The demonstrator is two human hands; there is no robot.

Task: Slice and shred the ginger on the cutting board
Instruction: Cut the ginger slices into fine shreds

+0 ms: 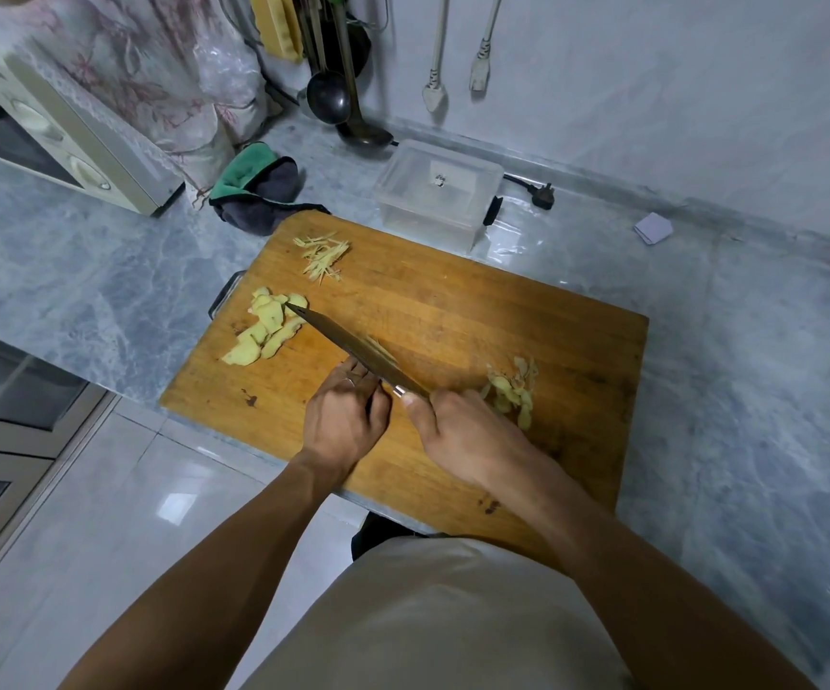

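A wooden cutting board (453, 311) lies on the marble counter. Pale ginger slices (266, 328) lie in a row at its left. Thin ginger shreds (324, 255) sit near the far left corner. A heap of ginger peel (512, 390) lies at the right. My right hand (463, 435) grips the handle of a knife (348, 348), whose blade runs left with its tip at the slices. My left hand (343, 420) is against the blade's near side, fingers curled; what they touch is hidden. Some shreds cling to the blade.
A clear plastic box (435, 196) stands behind the board. A green and grey cloth (258, 186) lies at the far left, beside a microwave (54, 136). Ladles (338, 97) hang on the wall. A black plug (542, 194) lies to the right of the box.
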